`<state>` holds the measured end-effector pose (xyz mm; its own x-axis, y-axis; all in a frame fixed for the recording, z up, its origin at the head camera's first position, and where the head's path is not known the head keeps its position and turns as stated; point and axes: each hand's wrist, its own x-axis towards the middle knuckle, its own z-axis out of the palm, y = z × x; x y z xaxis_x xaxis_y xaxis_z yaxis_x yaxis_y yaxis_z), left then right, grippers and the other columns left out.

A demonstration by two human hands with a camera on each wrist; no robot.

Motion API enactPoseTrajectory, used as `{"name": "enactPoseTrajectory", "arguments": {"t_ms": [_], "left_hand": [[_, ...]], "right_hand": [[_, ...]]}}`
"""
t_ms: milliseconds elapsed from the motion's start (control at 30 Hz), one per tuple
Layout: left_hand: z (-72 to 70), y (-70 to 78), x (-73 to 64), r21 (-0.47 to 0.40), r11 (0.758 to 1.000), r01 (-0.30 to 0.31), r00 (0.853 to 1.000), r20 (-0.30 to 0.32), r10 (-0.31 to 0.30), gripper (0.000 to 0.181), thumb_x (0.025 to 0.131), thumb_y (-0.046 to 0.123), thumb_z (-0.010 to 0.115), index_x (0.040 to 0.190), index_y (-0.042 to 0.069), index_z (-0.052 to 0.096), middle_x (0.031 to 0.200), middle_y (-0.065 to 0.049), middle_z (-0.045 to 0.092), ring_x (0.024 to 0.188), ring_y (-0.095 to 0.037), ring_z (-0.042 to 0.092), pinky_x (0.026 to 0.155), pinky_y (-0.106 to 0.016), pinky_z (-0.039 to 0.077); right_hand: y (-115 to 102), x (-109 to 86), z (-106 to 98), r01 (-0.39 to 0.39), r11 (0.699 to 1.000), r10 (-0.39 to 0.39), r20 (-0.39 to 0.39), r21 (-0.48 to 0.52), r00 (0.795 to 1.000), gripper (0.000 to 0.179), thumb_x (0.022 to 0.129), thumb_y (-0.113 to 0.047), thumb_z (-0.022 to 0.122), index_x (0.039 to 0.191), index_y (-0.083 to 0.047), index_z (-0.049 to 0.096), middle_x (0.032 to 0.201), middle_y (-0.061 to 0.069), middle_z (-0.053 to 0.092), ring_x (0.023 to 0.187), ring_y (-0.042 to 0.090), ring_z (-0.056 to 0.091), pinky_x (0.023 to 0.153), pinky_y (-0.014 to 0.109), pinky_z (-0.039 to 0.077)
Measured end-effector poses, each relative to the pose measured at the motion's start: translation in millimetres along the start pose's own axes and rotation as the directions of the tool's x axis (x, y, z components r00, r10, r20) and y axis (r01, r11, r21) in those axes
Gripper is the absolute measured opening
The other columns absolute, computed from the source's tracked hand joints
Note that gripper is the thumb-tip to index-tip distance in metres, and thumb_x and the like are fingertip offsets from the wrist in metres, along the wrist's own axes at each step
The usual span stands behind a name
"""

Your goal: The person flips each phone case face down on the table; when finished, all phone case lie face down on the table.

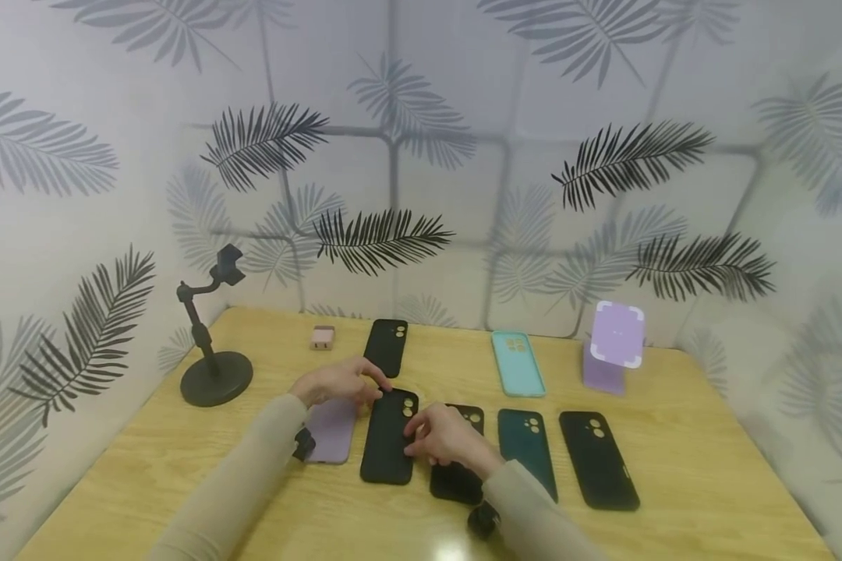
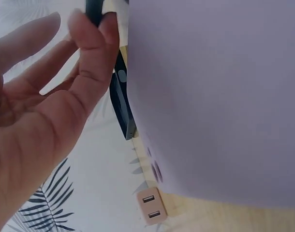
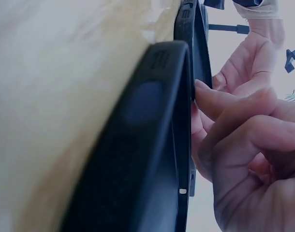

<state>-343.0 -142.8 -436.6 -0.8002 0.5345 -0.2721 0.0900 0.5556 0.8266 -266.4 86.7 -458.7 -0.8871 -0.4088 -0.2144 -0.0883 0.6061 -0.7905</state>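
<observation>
Black case (image 1: 386,448): between both hands' fingers, unreleased
Left hand (image 1: 340,382): pinching far corner
Right hand (image 1: 451,436): pinching right edge
Row of cases (image 1: 599,460): seemingly nearly set
Two cases (image 1: 521,370): beyond fingers, perhaps remaining

The head camera looks forward and down, from farther away, over the table (image 1: 365,534) to the wall (image 1: 456,86). The left wrist camera is turned sideways, very near a purple case (image 2: 215,96); it shares the pink charger (image 2: 152,207) with the head view. The right wrist camera looks low and close along the table, sharing with the head view the left hand (image 1: 344,382), right hand (image 1: 449,436) and black case (image 1: 387,444).
</observation>
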Motion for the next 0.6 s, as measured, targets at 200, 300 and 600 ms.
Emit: {"name": "enactPoseTrajectory", "arguments": {"t_ms": [200, 300, 600], "left_hand": [[-3.2, 0.7, 1.8, -0.095, 0.993, -0.074, 0.997, -0.018, 0.073, 0.032, 0.091, 0.003, 0.066, 0.122, 0.002, 0.066, 0.125, -0.015, 0.06, 0.065, -0.017, 0.059, 0.065, -0.035, 0.055], [-3.5, 1.7, 1.5, -0.112, 0.987, -0.111, 0.994, -0.015, 0.11, 0.035, 0.091, 0.006, 0.067, 0.125, -0.002, 0.063, 0.124, -0.016, 0.062, 0.066, -0.015, 0.057, 0.065, -0.033, 0.053], [-1.8, 0.7, 2.8, -0.139, 0.982, -0.124, 0.992, -0.018, 0.122, 0.043, 0.091, 0.013, 0.069, 0.129, -0.004, 0.058, 0.123, -0.014, 0.063, 0.078, -0.017, 0.064, 0.076, -0.038, 0.057]], "right_hand": [[-3.0, 1.6, -0.8, 0.017, 1.0, -0.018, 0.026, 0.026, 1.0, 0.024, 0.091, -0.019, 0.071, 0.11, -0.005, 0.07, 0.072, 0.004, 0.067, 0.04, 0.01, 0.047, 0.039, 0.022, 0.038], [-3.3, 2.9, -0.6, 0.024, 0.998, -0.026, 0.042, 0.057, 0.999, 0.027, 0.096, -0.03, 0.065, 0.106, -0.006, 0.071, 0.071, 0.005, 0.066, 0.039, 0.01, 0.046, 0.039, 0.022, 0.039], [-3.1, 6.5, 1.7, -0.063, 0.975, 0.048, 0.078, 0.211, 0.996, 0.074, 0.093, -0.07, 0.043, 0.108, -0.002, 0.067, 0.085, 0.009, 0.071, 0.055, 0.014, 0.063, 0.043, 0.024, 0.047]]}}
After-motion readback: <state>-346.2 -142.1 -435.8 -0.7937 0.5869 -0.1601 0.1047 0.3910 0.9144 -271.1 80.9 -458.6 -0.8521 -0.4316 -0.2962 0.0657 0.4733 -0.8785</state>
